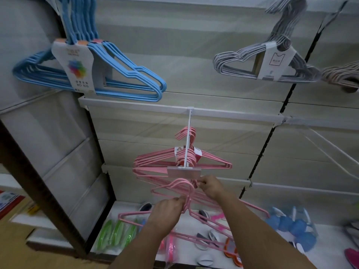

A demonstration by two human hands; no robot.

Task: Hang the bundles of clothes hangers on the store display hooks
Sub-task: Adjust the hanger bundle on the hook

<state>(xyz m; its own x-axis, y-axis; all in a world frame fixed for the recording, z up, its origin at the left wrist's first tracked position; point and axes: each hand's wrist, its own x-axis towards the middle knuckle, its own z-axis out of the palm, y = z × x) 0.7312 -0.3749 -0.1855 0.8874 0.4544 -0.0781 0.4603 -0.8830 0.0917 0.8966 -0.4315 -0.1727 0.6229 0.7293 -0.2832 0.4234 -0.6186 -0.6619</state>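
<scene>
Both hands hold a pink hanger bundle (196,216) just below the tip of the white display hook (187,144). Left hand (167,212): fingers curled round the necks of the bundle, just under its hook tops. Right hand (210,186): fingertips pinch the hook tops at their upper right, right by the clear price tag plate (183,171) at the hook's front end. The held bundle's hook tops sit just under that plate, not yet on the hook; its shoulders & bars fan down-right over the bottom shelf.

A 2nd pink bundle (174,162) already hangs on the same hook, w/ a small label at its necks, behind the tag plate. The hook sticks out from a white rail (233,113) across the back panel.

Upper left: blue hanger bundle (116,74) w/ a white card label reading "NO 829", hanging. Upper right: grey-white hanger bundle (252,63) w/ a white card sleeve, hanging; a beige-pink bundle (342,76) at the far right edge, partly cut off.

Bottom shelf (186,230), white, holds loose goods: green ring-shaped items (114,232) at left, blue round items in clear packaging (295,228) at right, grey/white & dark small pieces in the middle, an orange item near the front. Can't tell what those small pieces are; blurred.
</scene>
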